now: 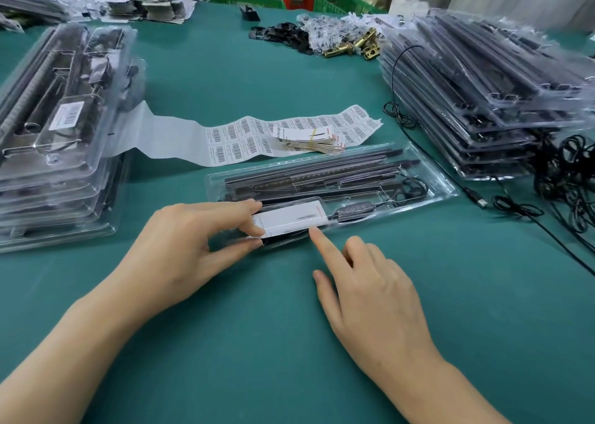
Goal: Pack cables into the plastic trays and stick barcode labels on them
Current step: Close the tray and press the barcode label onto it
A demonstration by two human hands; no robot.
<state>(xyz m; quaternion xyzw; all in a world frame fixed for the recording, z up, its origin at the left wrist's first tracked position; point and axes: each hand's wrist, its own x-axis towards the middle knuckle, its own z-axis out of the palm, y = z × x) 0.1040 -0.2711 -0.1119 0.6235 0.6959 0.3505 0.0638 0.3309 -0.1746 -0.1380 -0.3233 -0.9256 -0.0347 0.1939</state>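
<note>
The left hand [190, 240] pinches the white card's [291, 219] end at the clear tray [441, 182]. The right hand [370, 290], holding nothing, presses one forefinger at the card's near edge. Seating it flat before labelling looks wise.

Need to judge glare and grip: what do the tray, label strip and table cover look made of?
Tray: thin clear glossy plastic; the contents show through and the edges glint. Label strip: matte white paper, lying wavy, with printed barcodes. Table cover: teal, matte, probably felt-like cloth; no reflections.

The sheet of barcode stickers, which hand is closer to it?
Left. The left hand grips the tray's near-left end, just below the barcode sheet. The right hand sits lower, further away.
</note>
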